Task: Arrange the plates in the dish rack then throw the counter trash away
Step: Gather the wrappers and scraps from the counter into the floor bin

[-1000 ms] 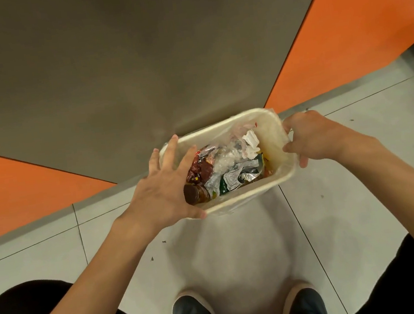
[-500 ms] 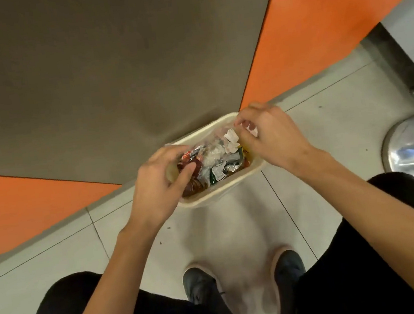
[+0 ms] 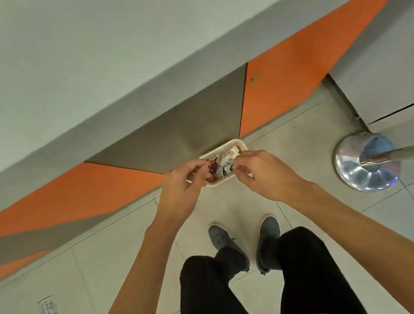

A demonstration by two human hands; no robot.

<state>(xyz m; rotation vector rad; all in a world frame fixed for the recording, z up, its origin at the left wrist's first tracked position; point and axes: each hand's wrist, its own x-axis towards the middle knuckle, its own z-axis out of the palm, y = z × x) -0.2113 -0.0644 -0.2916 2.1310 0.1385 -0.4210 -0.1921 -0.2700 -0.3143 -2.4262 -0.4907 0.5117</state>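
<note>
The trash bin (image 3: 226, 146) (stuffed with wrappers (image 3: 224, 168)) sits mid-frame between the left hand (image 3: 181, 187) and the right hand (image 3: 264, 173). Both hands have curled fingers, and I cannot tell whether they grip anything.

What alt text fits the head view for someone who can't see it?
Seen from above, a person's left hand and right hand, fingers curled, hover over a cream bin of wrappers on a tiled floor, against an orange and grey cabinet. A steel post base stands at right.
</note>
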